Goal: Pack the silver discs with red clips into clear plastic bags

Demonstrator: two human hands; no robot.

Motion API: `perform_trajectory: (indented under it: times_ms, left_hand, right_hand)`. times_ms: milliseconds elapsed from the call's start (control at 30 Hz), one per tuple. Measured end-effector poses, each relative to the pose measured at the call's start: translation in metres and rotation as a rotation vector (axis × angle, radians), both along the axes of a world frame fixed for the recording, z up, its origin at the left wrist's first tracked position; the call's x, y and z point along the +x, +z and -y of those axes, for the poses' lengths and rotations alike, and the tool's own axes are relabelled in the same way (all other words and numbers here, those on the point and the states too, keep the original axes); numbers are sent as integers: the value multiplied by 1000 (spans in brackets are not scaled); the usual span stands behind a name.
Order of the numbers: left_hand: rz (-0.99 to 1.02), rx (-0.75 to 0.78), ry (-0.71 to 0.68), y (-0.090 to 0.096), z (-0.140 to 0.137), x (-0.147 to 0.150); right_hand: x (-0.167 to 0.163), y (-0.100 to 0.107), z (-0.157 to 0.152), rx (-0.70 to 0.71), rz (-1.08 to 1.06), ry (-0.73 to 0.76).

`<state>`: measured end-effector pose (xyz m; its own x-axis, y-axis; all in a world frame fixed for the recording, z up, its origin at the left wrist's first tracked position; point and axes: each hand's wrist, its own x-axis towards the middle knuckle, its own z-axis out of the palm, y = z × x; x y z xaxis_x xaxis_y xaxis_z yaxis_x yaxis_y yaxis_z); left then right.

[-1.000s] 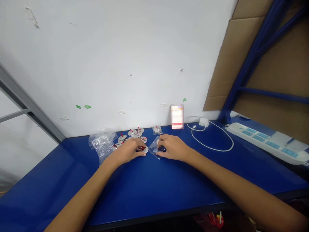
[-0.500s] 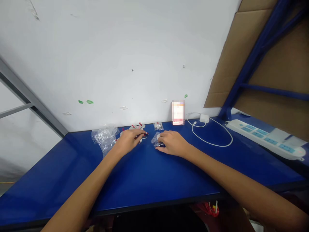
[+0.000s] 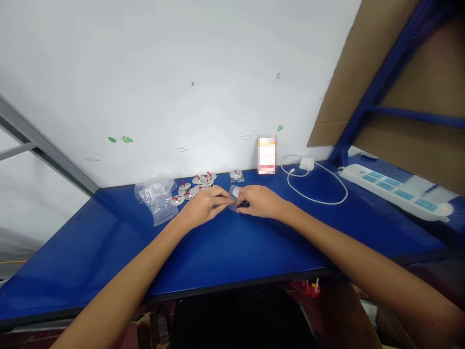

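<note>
My left hand is closed in a pinch, its fingertips at the near left edge of a small clear plastic bag. What sits between those fingertips is too small to make out. Curled around the right side of the bag, my right hand grips it against the table. A pale round disc shows partly inside the bag; my right fingers cover the rest. Left of the bag lie several silver discs with red loops, some overlapping, some hidden behind my left hand. One packed disc rests behind the bag, near the wall.
Crumpled clear plastic bags lie left of the discs on the blue table. A lit phone-like screen, blurred out, leans on the white wall. On the right are a white charger with cable and a power strip.
My left hand has moved right, from the silver discs to the bag. My right hand stays at the bag. The camera view has tilted slightly down.
</note>
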<state>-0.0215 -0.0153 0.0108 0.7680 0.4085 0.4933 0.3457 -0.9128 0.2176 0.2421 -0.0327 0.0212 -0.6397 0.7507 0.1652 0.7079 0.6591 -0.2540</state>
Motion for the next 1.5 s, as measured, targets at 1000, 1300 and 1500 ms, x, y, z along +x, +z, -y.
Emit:
perform_trajectory:
  times_ms: [1000,1300,1500]
  left_hand:
    - [-135,143,27,5,19,14]
    - [-132,189,69,6,19,11]
    - [-94,246,201,1,18,13]
  right_hand:
    - [0,1,-1,-25,-52,-80]
    - [-4,3,3,46,-215,-143]
    - [-4,3,-1,2,-365,-182]
